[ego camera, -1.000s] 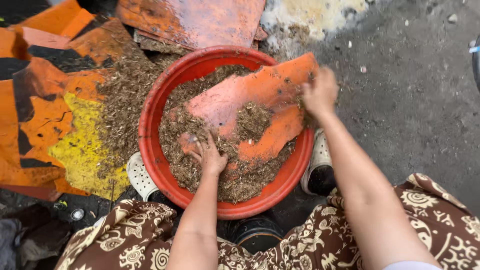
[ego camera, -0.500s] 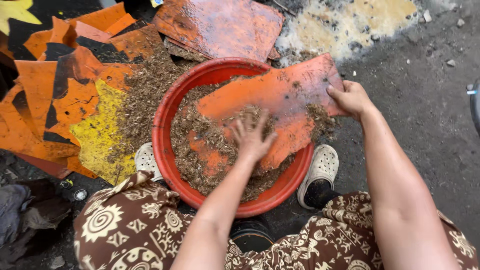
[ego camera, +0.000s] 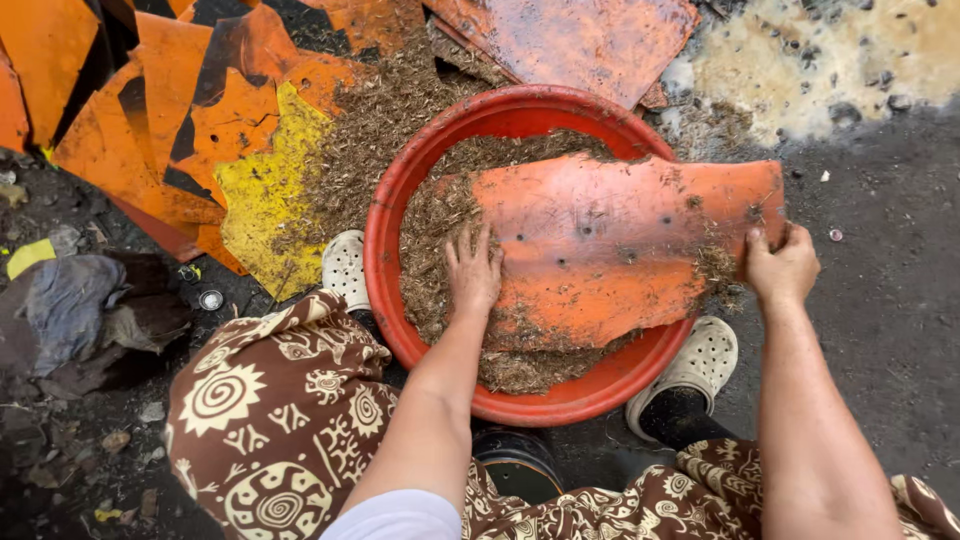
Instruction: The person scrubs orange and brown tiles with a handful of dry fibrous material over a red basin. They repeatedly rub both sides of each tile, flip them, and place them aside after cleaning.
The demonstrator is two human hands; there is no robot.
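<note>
A broad orange sheet (ego camera: 610,250), curved and speckled with dirt, lies across the red basin (ego camera: 400,200), its right end jutting out past the basin's rim. The right hand (ego camera: 780,268) grips that overhanging end: the fingers curl over the sheet's edge, closed on it, with the thumb on the upper face. The left hand (ego camera: 472,270) lies flat and spread, palm down, fingers (ego camera: 470,240) pointing away from the person, at the sheet's left edge; its fingertips rest partly on the orange surface and partly on the brown fibrous material (ego camera: 430,215) that fills the basin. This hand grasps nothing, it only presses down. More of the fibrous material clings to the sheet near the right hand and spills outside the basin at the upper left.

The basin stands on dark ground between two pale perforated clogs (ego camera: 346,268), one at each side of it. Patterned brown cloth (ego camera: 270,410) covers the person's knees at the lower edge. A heap of orange and yellow sheet pieces (ego camera: 200,130) lies to the left of the basin, and another large orange sheet lies beyond it
</note>
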